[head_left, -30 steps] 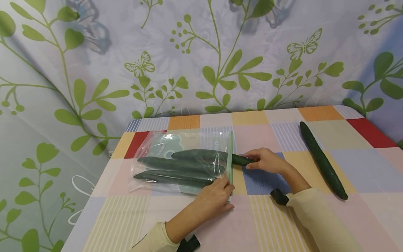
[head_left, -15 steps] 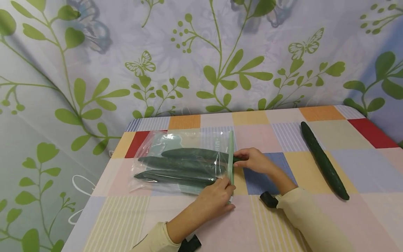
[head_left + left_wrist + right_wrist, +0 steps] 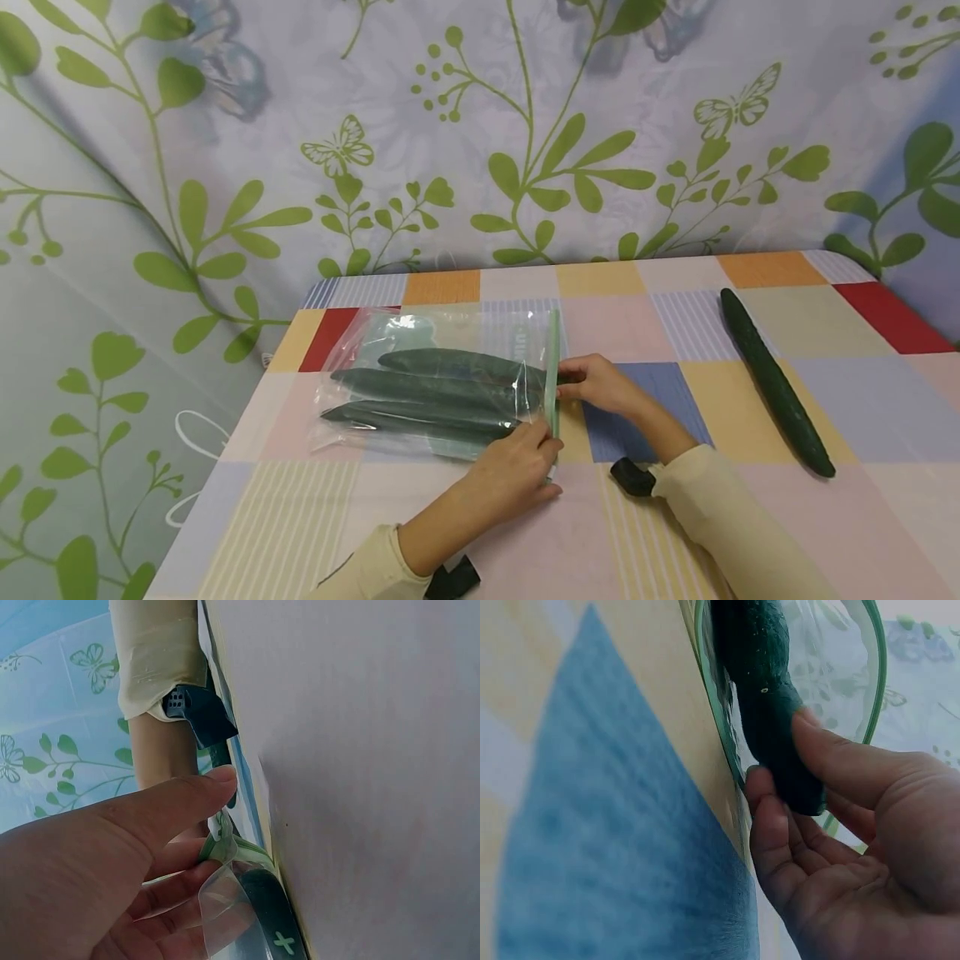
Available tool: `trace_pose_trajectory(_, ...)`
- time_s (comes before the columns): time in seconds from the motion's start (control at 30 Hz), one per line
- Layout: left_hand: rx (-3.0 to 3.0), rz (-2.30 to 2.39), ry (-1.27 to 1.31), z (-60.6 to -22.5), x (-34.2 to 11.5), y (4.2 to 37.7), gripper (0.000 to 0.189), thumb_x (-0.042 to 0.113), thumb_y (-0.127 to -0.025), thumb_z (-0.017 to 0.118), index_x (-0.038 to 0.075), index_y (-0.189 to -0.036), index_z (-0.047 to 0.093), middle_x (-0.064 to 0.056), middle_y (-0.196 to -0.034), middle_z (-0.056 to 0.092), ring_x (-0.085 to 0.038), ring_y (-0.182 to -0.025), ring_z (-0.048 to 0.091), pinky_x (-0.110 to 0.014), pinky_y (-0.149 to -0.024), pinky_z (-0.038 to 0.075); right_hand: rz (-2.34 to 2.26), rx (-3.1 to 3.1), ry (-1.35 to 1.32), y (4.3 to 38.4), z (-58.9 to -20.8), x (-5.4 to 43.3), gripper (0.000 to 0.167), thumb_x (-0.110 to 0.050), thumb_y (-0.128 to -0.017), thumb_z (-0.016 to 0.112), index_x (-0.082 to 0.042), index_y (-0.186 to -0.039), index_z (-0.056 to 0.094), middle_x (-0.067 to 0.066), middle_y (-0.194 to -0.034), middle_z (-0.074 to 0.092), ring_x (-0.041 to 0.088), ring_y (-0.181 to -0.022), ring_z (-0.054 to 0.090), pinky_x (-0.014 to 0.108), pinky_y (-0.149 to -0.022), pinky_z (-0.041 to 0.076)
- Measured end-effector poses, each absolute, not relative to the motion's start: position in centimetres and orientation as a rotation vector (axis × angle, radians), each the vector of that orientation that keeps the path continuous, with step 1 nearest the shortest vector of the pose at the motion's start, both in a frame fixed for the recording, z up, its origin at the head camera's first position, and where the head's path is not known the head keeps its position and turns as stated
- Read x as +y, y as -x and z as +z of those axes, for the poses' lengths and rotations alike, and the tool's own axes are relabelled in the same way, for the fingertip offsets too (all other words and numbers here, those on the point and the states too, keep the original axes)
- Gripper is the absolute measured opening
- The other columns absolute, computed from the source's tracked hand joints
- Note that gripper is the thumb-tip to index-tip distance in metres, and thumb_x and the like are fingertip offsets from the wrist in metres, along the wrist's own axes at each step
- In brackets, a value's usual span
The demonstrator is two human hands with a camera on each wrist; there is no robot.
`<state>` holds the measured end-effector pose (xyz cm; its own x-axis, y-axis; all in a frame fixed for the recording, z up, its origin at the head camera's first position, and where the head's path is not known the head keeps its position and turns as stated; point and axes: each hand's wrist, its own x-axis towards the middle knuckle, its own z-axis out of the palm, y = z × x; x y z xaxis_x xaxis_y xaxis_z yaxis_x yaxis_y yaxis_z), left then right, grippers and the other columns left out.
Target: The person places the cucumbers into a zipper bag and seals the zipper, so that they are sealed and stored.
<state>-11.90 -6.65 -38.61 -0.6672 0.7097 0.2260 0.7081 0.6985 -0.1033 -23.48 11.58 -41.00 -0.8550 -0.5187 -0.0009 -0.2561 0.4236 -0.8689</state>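
A clear zip bag (image 3: 465, 329) with a green zip edge (image 3: 553, 342) lies flat, its mouth facing right. Two cucumbers (image 3: 420, 387) rest inside it side by side. Behind them a third cucumber (image 3: 457, 362) lies mostly in the bag, its near end at the mouth. My right hand (image 3: 603, 387) pinches that end between thumb and fingers, as the right wrist view shows on the dark green cucumber tip (image 3: 791, 772). My left hand (image 3: 502, 471) holds the bag's front corner by the zip edge, and the left wrist view shows the zip corner (image 3: 225, 844) between thumb and fingers.
Another cucumber (image 3: 776, 379) lies slanted on the right of the table, apart from the bag. A patchwork tablecloth (image 3: 675, 533) covers the table. A leaf-patterned curtain (image 3: 420, 150) hangs right behind it. Black wrist cameras (image 3: 632, 477) sit under both sleeves.
My right hand has moved left, sliding the third cucumber deeper into the bag until its end is at the zip edge. My left hand has kept its hold on the corner.
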Motion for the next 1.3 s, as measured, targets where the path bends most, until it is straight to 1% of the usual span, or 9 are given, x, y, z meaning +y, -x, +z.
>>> trace_pose_trajectory(0.37, -2.665, 0.009, 1.126, -38.6, -6.6, 12.0, 0.043, 0.041, -0.073, 0.073, 0.012, -0.103, 0.063, 0.001, -0.097, 0.049, -0.008, -0.083, 0.051, -0.013, -0.065, 0.047, -1.227, 2.534, 0.699, 23.4, -40.9, 11.8, 0.021, -0.010, -0.078, 0.069, -0.001, -0.096, 0.065, 0.009, -0.085, 0.067, 0.014, -0.077, 0.060, 0.026, -0.065, 0.048)
trace_pose_trajectory(0.53, -2.661, -0.010, 1.126, -38.6, -6.6, 11.9, 0.042, 0.041, -0.073, 0.073, 0.012, -0.102, 0.063, 0.001, -0.097, 0.048, -0.009, -0.084, 0.051, -0.013, -0.065, 0.047, -1.150, 2.543, 0.733, 23.1, -40.4, 12.4, 0.033, -0.013, -0.076, 0.071, 0.000, -0.106, 0.063, 0.011, -0.091, 0.065, 0.019, -0.081, 0.060, 0.028, -0.068, 0.050)
trace_pose_trajectory(0.63, -2.667, -0.020, 1.123, -38.6, -6.6, 11.9, 0.042, 0.040, -0.073, 0.073, 0.012, -0.102, 0.063, 0.001, -0.096, 0.048, -0.009, -0.084, 0.051, -0.013, -0.064, 0.047, -1.140, 2.499, 0.762, 23.1, -40.2, 12.9, 0.037, -0.009, -0.076, 0.070, 0.002, -0.110, 0.061, 0.013, -0.092, 0.065, 0.019, -0.082, 0.059, 0.029, -0.068, 0.049)
trace_pose_trajectory(0.8, -2.672, -0.012, 1.123, -38.5, -6.6, 11.9, 0.042, 0.040, -0.073, 0.073, 0.012, -0.102, 0.063, 0.001, -0.095, 0.047, -0.008, -0.082, 0.051, -0.012, -0.063, 0.046, -1.154, 2.408, 0.820, 23.2, -40.2, 13.8, 0.032, -0.001, -0.078, 0.065, 0.006, -0.109, 0.060, 0.014, -0.090, 0.064, 0.016, -0.080, 0.058, 0.025, -0.066, 0.049)
trace_pose_trajectory(0.93, -2.663, -0.010, 1.123, -38.6, -6.6, 11.9, 0.043, 0.041, -0.073, 0.073, 0.012, -0.102, 0.064, 0.001, -0.095, 0.047, -0.008, -0.081, 0.051, -0.012, -0.063, 0.046, -1.153, 2.376, 0.830, 23.3, -40.1, 14.1, 0.026, -0.002, -0.080, 0.064, 0.007, -0.104, 0.062, 0.013, -0.086, 0.065, 0.012, -0.076, 0.057, 0.022, -0.064, 0.048)
trace_pose_trajectory(1.07, -2.658, -0.013, 1.125, -38.6, -6.6, 11.9, 0.043, 0.041, -0.073, 0.073, 0.012, -0.103, 0.063, 0.002, -0.094, 0.047, -0.008, -0.082, 0.051, -0.012, -0.063, 0.047, -1.155, 2.361, 0.805, 23.3, -39.8, 14.3, 0.021, -0.002, -0.082, 0.061, 0.007, -0.101, 0.064, 0.011, -0.080, 0.064, 0.009, -0.069, 0.053, 0.021, -0.061, 0.045)
trace_pose_trajectory(1.17, -2.644, -0.009, 1.131, -38.6, -6.7, 11.9, 0.043, 0.041, -0.072, 0.073, 0.012, -0.102, 0.063, 0.002, -0.095, 0.047, -0.008, -0.082, 0.050, -0.012, -0.063, 0.046, -1.142, 2.371, 0.799, 23.4, -39.8, 14.3, 0.020, -0.003, -0.084, 0.059, 0.007, -0.101, 0.064, 0.009, -0.076, 0.062, 0.010, -0.065, 0.049, 0.022, -0.058, 0.043)
trace_pose_trajectory(1.3, -2.628, 0.002, 1.138, -38.6, -6.6, 11.9, 0.043, 0.040, -0.071, 0.074, 0.012, -0.102, 0.064, 0.001, -0.095, 0.048, -0.008, -0.082, 0.050, -0.011, -0.062, 0.046, -1.120, 2.416, 0.781, 23.5, -39.9, 14.1, 0.021, -0.004, -0.087, 0.056, 0.006, -0.104, 0.064, 0.009, -0.076, 0.062, 0.011, -0.065, 0.050, 0.024, -0.058, 0.044)
